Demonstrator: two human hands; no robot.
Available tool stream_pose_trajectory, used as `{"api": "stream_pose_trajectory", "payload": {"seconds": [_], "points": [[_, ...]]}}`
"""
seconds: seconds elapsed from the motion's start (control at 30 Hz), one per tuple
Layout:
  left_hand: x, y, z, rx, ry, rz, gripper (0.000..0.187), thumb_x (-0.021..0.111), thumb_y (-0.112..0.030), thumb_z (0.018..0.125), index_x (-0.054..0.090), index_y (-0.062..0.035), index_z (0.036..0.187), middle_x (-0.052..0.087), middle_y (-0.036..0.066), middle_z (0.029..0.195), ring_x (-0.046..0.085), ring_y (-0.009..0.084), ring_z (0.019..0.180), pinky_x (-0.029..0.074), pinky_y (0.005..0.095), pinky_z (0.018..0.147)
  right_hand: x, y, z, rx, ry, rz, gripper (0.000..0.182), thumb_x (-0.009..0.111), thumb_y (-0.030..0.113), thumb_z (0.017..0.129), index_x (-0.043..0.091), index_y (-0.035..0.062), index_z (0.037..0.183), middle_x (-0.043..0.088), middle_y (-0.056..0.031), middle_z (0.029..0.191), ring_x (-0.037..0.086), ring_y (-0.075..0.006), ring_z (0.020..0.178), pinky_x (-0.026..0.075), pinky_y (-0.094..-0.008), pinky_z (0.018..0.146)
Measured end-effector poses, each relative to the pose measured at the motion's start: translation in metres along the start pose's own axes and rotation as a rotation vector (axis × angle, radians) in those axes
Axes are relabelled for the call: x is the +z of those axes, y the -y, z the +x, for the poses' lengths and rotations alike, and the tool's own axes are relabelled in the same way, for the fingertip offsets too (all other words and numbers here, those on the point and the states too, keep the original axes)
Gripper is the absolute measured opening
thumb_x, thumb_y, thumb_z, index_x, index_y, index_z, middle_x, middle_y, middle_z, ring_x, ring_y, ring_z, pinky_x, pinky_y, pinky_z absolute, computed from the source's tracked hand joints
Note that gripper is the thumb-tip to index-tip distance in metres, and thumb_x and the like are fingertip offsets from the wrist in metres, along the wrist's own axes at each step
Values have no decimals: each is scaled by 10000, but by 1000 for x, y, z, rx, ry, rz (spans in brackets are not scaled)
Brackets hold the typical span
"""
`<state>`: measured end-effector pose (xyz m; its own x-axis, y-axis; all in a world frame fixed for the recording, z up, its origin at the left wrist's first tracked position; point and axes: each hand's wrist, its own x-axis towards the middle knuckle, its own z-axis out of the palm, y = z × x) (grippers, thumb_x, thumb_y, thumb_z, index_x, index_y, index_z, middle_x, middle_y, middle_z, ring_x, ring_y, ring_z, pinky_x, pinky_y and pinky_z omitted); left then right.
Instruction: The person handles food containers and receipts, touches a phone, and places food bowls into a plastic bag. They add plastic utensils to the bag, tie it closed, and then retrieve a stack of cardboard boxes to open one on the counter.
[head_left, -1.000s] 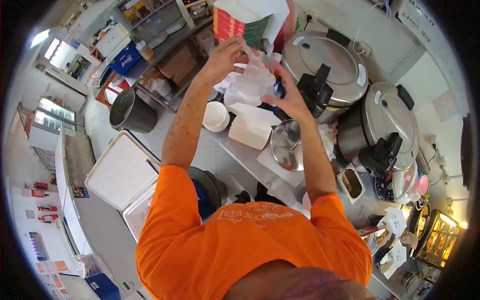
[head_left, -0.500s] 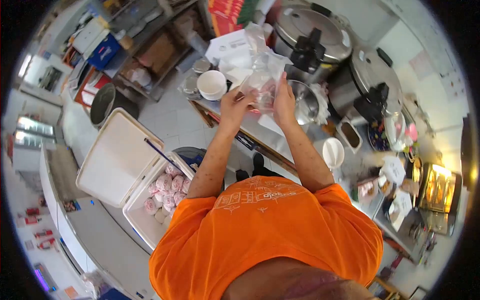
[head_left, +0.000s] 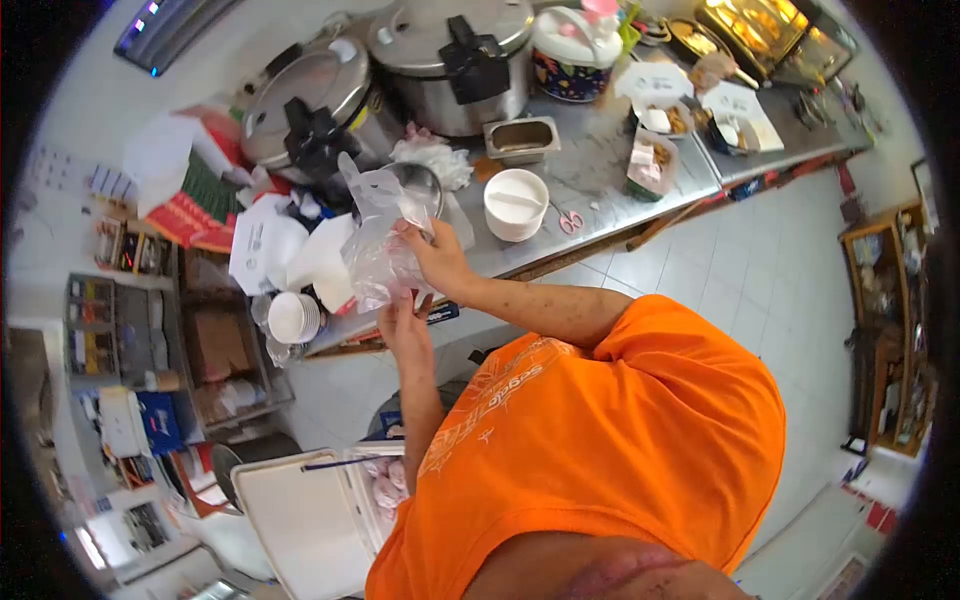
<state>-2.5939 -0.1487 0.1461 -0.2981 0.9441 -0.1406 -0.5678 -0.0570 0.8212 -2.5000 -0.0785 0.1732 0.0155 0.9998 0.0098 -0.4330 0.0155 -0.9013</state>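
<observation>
A clear plastic bag (head_left: 372, 245) hangs over the near edge of the metal counter, held between both of my hands. Just below it, my left hand (head_left: 405, 322) pinches the bag's lower edge with fingertips and thumb. My right hand (head_left: 440, 260) grips its right side, fingers bent into the plastic. Whether anything lies inside the bag I cannot make out. Behind it sits a metal bowl (head_left: 425, 182), partly covered by the bag. White paper cartons (head_left: 268, 245) lie to the left, beside a stack of white bowls (head_left: 294, 318).
Two large steel cookers (head_left: 450, 62) stand at the back. Right of my hands are white tubs (head_left: 516, 205), pink-handled scissors (head_left: 570, 222), a metal pan (head_left: 522, 140) and filled food boxes (head_left: 652, 165). An open white cooler (head_left: 305, 520) with wrapped packs stands low at left.
The view has swung round, bringing more of the counter's right side in. Both hands keep hold of the plastic bag; my right hand has come across it, above my left.
</observation>
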Motion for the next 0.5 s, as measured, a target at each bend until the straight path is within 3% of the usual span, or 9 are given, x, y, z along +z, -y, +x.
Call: {"api": "stream_pose_trajectory", "payload": {"seconds": [0.07,0.13,0.23,0.3,0.37,0.4,0.5], "points": [[11,14,-2,-80,5,16,292,611,-139,872,524,-46,1135,567,57,1098,548,172,1005,462,361,823,-16,4,1,-82,-76,13,216,546,133,879,592,-27,1017,644,-83,852,594,-148,793,472,-286,727],[20,29,0,-66,-82,-61,334,581,-150,886,467,-71,1190,537,56,1154,526,181,1036,442,369,854,-40,3,5,-121,-102,-63,213,518,113,916,580,-3,1084,643,-70,942,603,-135,867,478,-262,749],[47,50,-4,-31,-42,-62,343,560,-174,898,438,-74,1202,516,48,1175,506,184,1061,426,371,872,-83,20,3,-160,-166,50,234,502,95,908,569,1,1112,638,-75,974,583,-142,908,455,-266,797],[91,66,-18,-58,113,-116,310,546,-195,906,447,-70,1172,523,38,1143,494,176,1071,414,379,884,-123,36,5,-168,-234,-11,247,490,92,904,562,-5,1120,632,-85,999,561,-143,938,437,-271,825],[146,95,-41,35,258,10,253,543,-188,910,476,-74,1125,529,38,1128,502,171,1059,417,377,879,-169,48,9,-223,-320,45,260,491,85,896,551,-12,1130,627,-90,1013,554,-147,939,434,-276,825],[168,115,-44,54,163,169,168,556,-177,911,533,-71,1040,568,39,1060,545,162,983,441,364,845,-193,58,12,-209,-358,62,273,506,83,889,537,-17,1141,619,-86,1034,555,-147,940,436,-268,821],[235,168,-63,-7,34,238,106,571,-164,910,574,-68,955,599,30,953,579,146,884,470,344,796,-285,95,4,-202,-321,205,288,531,91,882,529,-19,1148,613,-75,1046,559,-145,933,439,-262,814]]}}
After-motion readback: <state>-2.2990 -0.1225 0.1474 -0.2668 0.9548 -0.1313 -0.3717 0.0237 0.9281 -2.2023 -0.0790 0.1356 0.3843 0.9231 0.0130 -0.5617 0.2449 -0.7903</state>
